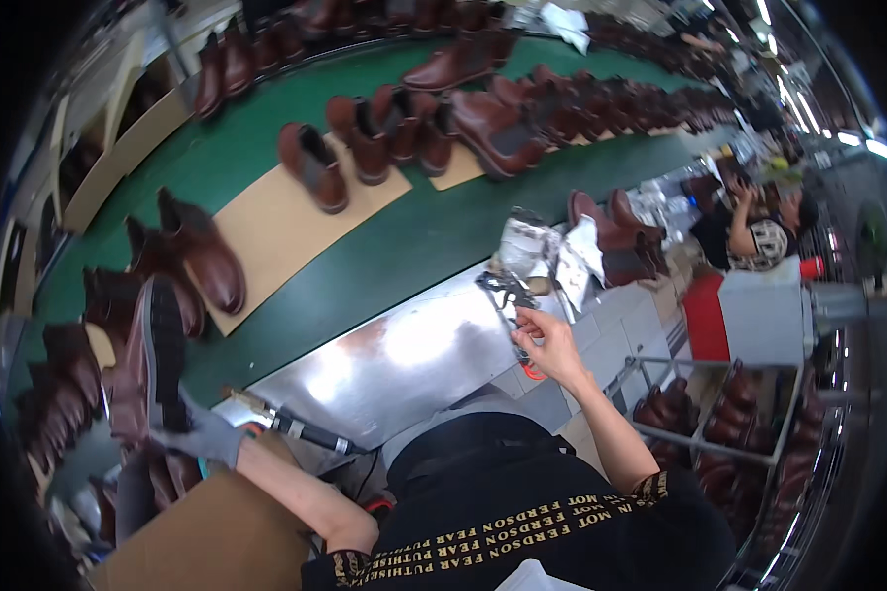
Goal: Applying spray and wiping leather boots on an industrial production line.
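My left hand (205, 435), in a grey glove, grips a reddish-brown boot (128, 394) at the left. The boot is tipped up, its dark sole (166, 350) turned to the right. My bare right hand (554, 347) is at the right part of the shiny metal worktop (365, 360), thumb and fingers pinched together. What the pinch holds, if anything, I cannot make out. Dark crumpled scraps (506, 288) lie just beyond the fingertips, beside a stained white cloth (527, 244). Below this hand shows an orange loop-shaped piece (533, 372).
A green conveyor belt (384, 231) carries rows of brown boots (315, 167) on cardboard. A black tube-shaped tool (310, 431) with a cord lies near my left forearm. Cardboard (207, 537) stands at lower left. A metal rack (700, 443) holds boots at right; another person (749, 231) works beyond.
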{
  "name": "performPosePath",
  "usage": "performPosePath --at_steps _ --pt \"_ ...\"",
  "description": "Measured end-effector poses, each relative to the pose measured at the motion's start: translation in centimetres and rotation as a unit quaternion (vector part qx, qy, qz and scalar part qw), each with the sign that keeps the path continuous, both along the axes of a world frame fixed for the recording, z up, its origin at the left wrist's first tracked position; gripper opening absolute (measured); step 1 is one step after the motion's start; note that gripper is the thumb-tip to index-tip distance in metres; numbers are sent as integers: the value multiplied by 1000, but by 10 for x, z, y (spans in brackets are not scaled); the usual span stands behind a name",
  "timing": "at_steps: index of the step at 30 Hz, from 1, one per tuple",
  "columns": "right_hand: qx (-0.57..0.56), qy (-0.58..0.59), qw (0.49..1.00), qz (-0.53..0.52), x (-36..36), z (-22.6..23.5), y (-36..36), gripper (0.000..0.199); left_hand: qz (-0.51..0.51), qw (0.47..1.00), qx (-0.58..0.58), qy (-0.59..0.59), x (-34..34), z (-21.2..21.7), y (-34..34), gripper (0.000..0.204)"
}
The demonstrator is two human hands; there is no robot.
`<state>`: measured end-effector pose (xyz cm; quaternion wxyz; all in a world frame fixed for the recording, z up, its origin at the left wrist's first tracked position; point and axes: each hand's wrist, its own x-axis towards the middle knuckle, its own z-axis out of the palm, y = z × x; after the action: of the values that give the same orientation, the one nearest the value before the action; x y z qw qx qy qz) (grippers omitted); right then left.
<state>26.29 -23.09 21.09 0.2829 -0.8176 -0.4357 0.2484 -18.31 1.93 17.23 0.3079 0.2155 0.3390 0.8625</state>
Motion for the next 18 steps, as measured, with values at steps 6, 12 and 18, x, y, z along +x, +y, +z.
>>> performPosePath --at_steps 6,12,18 --pt "-7 -56 985 -165 58 -43 -61 26 -187 980 -48 -53 25 20 -22 53" --pt "-35 -234 968 -87 136 -126 -73 28 -330 925 -175 73 92 52 -46 49" --pt "-92 -240 966 -38 160 -150 -55 36 -396 844 -198 302 162 58 -81 45"
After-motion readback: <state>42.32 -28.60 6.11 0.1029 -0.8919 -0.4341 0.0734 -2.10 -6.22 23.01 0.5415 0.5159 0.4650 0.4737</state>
